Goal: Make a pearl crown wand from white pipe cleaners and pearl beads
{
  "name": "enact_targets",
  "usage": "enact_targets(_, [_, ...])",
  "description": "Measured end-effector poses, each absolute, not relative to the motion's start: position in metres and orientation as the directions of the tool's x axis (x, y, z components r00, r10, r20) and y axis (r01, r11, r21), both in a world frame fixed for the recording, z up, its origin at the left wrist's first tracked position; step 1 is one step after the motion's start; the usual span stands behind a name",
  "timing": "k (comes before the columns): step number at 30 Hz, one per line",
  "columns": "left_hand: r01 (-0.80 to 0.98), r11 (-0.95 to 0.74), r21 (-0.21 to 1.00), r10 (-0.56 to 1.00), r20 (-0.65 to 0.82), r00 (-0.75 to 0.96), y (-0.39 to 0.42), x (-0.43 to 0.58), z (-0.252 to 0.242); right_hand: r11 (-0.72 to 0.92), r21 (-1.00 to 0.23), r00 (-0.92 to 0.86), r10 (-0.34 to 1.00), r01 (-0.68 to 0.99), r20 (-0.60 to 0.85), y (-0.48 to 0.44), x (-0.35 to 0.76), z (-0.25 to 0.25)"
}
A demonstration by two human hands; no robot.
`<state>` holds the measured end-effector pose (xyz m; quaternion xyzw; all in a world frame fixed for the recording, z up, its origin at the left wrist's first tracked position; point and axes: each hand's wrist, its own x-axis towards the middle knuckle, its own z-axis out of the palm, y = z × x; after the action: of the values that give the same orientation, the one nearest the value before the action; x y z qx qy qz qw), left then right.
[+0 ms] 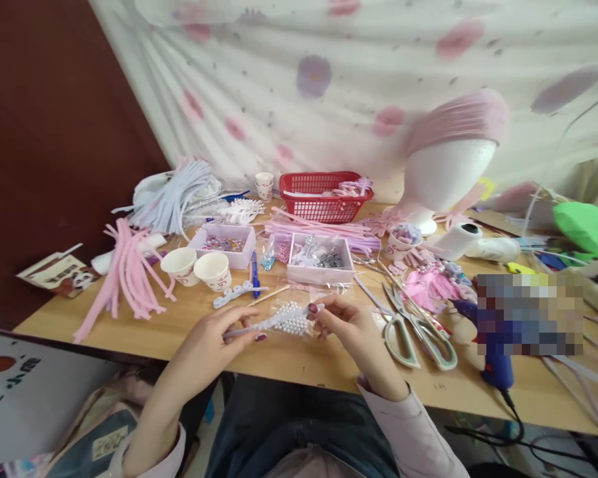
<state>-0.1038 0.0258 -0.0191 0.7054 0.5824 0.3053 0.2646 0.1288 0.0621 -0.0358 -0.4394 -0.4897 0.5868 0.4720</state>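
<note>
A pale lilac strip (274, 322), which looks like a bent pipe cleaner, stretches between my two hands just above the table's front part. My left hand (222, 335) is closed on its left end, thumb and fingers pinching it. At the other end, my right hand (346, 325) pinches the strip between thumb and forefinger. White pearl beads (293, 320) lie in a cluster right behind and under the strip. Beyond my left hand rests a looped lilac pipe cleaner piece (234, 294), near a thin wooden stick (269, 296) and a blue pen (256, 275).
Scissors (411, 325) and a blue glue gun (496, 358) lie to the right. Paper cups (212, 271), bead boxes (323, 269) and pink pipe cleaners (124, 279) stand behind and left. Farther back are a red basket (323, 206) and a foam head (443, 172).
</note>
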Motion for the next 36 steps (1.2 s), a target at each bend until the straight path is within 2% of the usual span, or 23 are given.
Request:
enact_targets(4, [0.656,-0.183,0.733,0.982,0.103,0.159,0.024,-0.118,-0.015,-0.062,-0.986,-0.368,0.93,-0.155,-0.001,0.082,0.09,-0.032])
enact_targets(6, [0.655,-0.142,0.742,0.99,0.097,0.104,0.023,-0.13,-0.015,0.027,-0.997,-0.494,0.867,-0.068,0.057,0.092,0.08,-0.026])
enact_targets(7, [0.644,-0.099,0.758,0.995,0.093,0.044,0.022,-0.137,-0.016,0.129,-0.991,-0.527,0.845,0.042,0.088,0.097,0.077,-0.022])
enact_targets(8, [0.618,-0.053,0.784,0.996,0.089,-0.027,0.02,-0.146,-0.018,0.256,-0.948,-0.539,0.834,0.187,0.118,0.102,0.074,-0.018])
enact_targets(10, [0.514,0.013,0.857,0.987,0.072,-0.145,0.017,-0.161,-0.023,0.459,-0.752,-0.529,0.831,0.473,0.174,0.109,0.065,-0.012])
enact_targets(12, [0.378,0.043,0.925,0.979,0.037,-0.202,0.014,-0.171,-0.027,0.53,-0.557,-0.523,0.831,0.64,0.189,0.113,0.053,-0.01])
enact_targets(15, [0.255,0.029,0.967,0.978,0.026,-0.207,0.011,-0.174,-0.028,0.535,-0.435,-0.523,0.838,0.724,0.16,0.116,0.035,-0.015])
enact_targets(20, [0.321,-0.034,0.947,0.957,0.123,-0.261,0.01,-0.17,-0.019,0.569,-0.318,-0.551,0.82,0.758,0.154,0.117,0.025,-0.025])
enact_targets(24, [0.334,-0.046,0.941,0.936,0.158,-0.316,0.011,-0.17,-0.017,0.582,-0.355,-0.554,0.811,0.732,0.188,0.119,0.03,-0.028])
enact_targets(27, [0.384,-0.085,0.919,0.908,0.23,-0.349,0.012,-0.167,-0.017,0.556,-0.455,-0.508,0.828,0.695,0.238,0.119,0.037,-0.024])
enact_targets(29, [0.481,-0.158,0.862,0.875,0.348,-0.337,0.013,-0.161,-0.014,0.535,-0.552,-0.484,0.838,0.639,0.252,0.117,0.043,-0.019])
enact_targets(31, [0.602,-0.301,0.739,0.833,0.511,-0.211,0.015,-0.152,-0.008,0.504,-0.665,-0.489,0.841,0.552,0.231,0.113,0.052,-0.012])
enact_targets(33, [0.675,-0.459,0.578,0.774,0.633,-0.015,0.018,-0.141,-0.002,0.442,-0.779,-0.527,0.832,0.445,0.172,0.107,0.063,-0.006])
enact_targets(36, [0.676,-0.596,0.434,0.717,0.666,0.205,0.024,-0.125,0.003,0.299,-0.904,-0.608,0.792,0.306,0.057,0.098,0.08,0.001])
